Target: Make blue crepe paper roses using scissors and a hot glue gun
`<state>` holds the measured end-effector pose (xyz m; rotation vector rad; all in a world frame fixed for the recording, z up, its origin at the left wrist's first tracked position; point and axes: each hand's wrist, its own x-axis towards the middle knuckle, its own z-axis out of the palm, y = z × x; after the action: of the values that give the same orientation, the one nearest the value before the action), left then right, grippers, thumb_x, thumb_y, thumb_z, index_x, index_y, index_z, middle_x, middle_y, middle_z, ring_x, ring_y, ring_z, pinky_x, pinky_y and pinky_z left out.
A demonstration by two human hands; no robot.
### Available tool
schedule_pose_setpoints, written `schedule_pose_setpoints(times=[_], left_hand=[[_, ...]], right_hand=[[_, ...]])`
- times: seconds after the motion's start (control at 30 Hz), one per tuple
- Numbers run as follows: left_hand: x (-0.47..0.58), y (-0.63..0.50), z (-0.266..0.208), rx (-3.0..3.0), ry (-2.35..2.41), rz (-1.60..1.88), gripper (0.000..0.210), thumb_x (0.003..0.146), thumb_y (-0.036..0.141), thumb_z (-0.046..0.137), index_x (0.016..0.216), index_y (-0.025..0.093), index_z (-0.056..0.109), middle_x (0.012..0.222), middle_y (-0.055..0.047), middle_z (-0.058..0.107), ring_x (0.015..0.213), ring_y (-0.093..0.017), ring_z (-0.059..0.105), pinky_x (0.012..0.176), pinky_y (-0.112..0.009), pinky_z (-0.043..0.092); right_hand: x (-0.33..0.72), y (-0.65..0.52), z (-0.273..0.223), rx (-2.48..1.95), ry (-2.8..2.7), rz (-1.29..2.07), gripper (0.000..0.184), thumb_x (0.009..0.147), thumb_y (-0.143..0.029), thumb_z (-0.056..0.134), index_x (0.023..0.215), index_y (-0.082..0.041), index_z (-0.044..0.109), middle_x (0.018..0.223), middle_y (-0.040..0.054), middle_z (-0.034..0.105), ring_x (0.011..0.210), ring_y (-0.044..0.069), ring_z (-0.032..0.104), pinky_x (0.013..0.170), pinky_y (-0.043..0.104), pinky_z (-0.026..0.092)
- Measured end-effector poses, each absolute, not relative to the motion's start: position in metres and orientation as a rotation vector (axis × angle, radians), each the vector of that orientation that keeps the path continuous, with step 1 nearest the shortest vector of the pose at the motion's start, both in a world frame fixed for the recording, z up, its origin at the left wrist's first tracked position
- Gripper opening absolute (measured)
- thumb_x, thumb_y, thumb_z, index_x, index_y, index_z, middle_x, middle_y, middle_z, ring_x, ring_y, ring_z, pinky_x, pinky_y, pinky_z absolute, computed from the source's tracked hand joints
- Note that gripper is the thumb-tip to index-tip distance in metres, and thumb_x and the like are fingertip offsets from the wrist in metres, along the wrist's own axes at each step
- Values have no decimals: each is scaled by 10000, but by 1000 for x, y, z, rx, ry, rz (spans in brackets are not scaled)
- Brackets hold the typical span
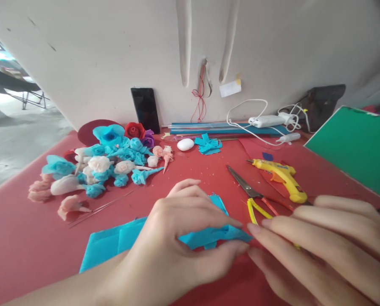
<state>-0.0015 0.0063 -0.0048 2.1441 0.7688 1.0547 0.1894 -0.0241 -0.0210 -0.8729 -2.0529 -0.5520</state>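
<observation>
My left hand (183,238) pinches a strip of blue crepe paper (205,238) between thumb and fingers, low over the red table. The strip narrows to a twisted point on the right. At that point are the fingertips of my right hand (317,242), closed around the tip, which they partly hide. Beneath my left wrist lies a flat blue crepe paper sheet (110,244), partly covered. Scissors (250,187) with red and yellow handles rest just beyond my right hand, their lower part hidden by it.
Blue, white and pink paper flowers (103,165) are heaped at the left, near thin wires (103,208). Farther back are a white egg-shaped piece (185,145), cut blue paper (208,144) and a phone (145,110). A yellow glue gun (279,176) and green board (355,148) stand right.
</observation>
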Motion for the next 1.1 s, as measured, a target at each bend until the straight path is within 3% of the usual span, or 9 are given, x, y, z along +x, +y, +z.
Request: schedule_pose_setpoints(times=[0.13, 0.27, 0.4, 0.5, 0.6, 0.73, 0.87, 1.0, 1.1], left_hand=[[-1, 7, -5, 2113, 746, 1078, 66, 720, 88, 697, 718, 154, 699, 624, 10, 726, 555, -124, 610, 694, -302, 452], [-1, 8, -7, 2103, 747, 1114, 110, 694, 66, 714, 764, 151, 707, 676, 20, 743, 539, -105, 584, 700, -298, 456], [-3, 7, -7, 2069, 735, 1085, 111, 710, 71, 708, 796, 142, 704, 669, 21, 733, 557, -109, 588, 716, -310, 451], [-4, 7, -6, 2053, 721, 1028, 135, 714, 63, 695, 808, 160, 699, 703, 28, 740, 582, -115, 614, 730, -307, 456], [-5, 7, -6, 2062, 718, 988, 230, 695, 12, 668, 841, 187, 699, 747, 42, 745, 621, -115, 638, 765, -294, 467], [-7, 7, -10, 2046, 725, 960, 277, 696, -5, 641, 865, 206, 705, 770, 37, 729, 700, -118, 651, 775, -259, 498], [-7, 7, -13, 1967, 729, 894, 278, 717, 21, 642, 881, 231, 721, 821, 14, 686, 755, -118, 631, 737, -224, 521], [-7, 8, -14, 1883, 711, 856, 275, 739, 39, 645, 907, 241, 723, 825, 21, 672, 787, -102, 607, 780, -200, 502], [-7, 9, -17, 1828, 738, 877, 337, 729, 41, 667, 976, 269, 693, 815, 51, 698, 824, -101, 608, 810, -189, 485]], right_hand=[[186, -24, -20, -802, -2058, -582, 92, 796, -105, 629, 766, -188, 656, 685, -57, 669, 641, 128, 580, 696, 341, 413], [190, -24, -19, -881, -2078, -448, 56, 816, -178, 610, 824, -201, 661, 760, -32, 672, 722, 159, 565, 764, 363, 416], [199, -15, -13, -986, -2094, -82, 90, 838, -160, 556, 887, -191, 625, 875, 6, 632, 838, 143, 571, 777, 286, 476], [207, -9, -16, -970, -2239, 280, 117, 866, -218, 565, 978, -235, 594, 900, -23, 632, 826, 95, 625, 716, 166, 534], [213, -14, -28, -999, -2265, 586, 212, 860, -269, 593, 1070, -282, 571, 961, -36, 658, 837, 106, 662, 682, 154, 568], [213, -19, -38, -1233, -2009, 585, 166, 850, -329, 592, 1012, -299, 611, 945, -38, 682, 812, 128, 675, 661, 162, 569], [210, -11, -29, -1191, -2126, 960, 161, 844, -346, 575, 917, -261, 690, 837, -4, 693, 705, 148, 667, 579, 186, 553], [203, -9, -21, -1370, -1805, 1388, 204, 849, -394, 580, 892, -234, 700, 813, 20, 678, 759, 161, 644, 696, 241, 528], [199, -10, -19, -1261, -1664, 1625, 171, 842, -388, 603, 855, -245, 696, 789, 1, 668, 776, 139, 623, 761, 233, 491]])
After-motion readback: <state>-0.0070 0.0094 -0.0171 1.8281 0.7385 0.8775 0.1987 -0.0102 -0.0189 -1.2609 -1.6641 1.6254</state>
